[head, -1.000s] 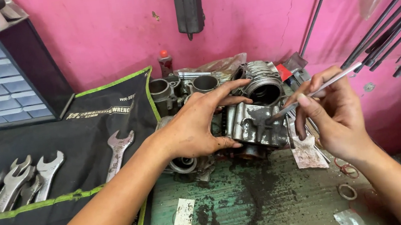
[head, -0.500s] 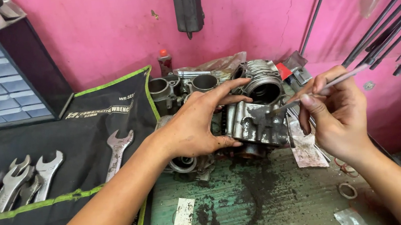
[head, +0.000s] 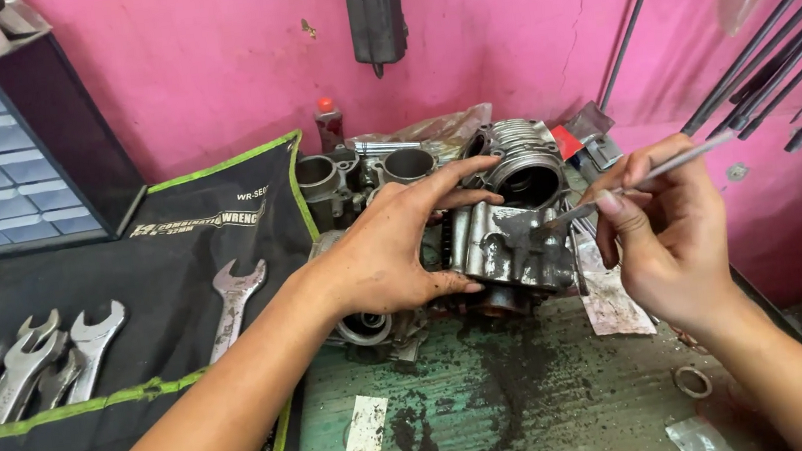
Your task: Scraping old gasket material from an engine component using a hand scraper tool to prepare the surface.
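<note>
A grimy grey metal engine part [head: 512, 243] with a round bore on top stands on the stained green bench [head: 503, 415]. My left hand [head: 393, 246] grips its left side, fingers stretched over the top and thumb underneath. My right hand [head: 669, 235] pinches a thin metal scraper tool [head: 619, 193] like a pen, its tip resting on the part's right face.
A black tool roll [head: 156, 284] with several wrenches lies at left, under a small drawer cabinet [head: 1, 160]. More engine pieces [head: 355, 175] and a small bottle [head: 329, 123] sit behind. Rods lean on the pink wall [head: 500, 33] at right. A ring [head: 693, 382] and paper scraps lie on the bench.
My right hand has shifted slightly, lowering the scraper tip along the part's right face. My left hand keeps the same grip.
</note>
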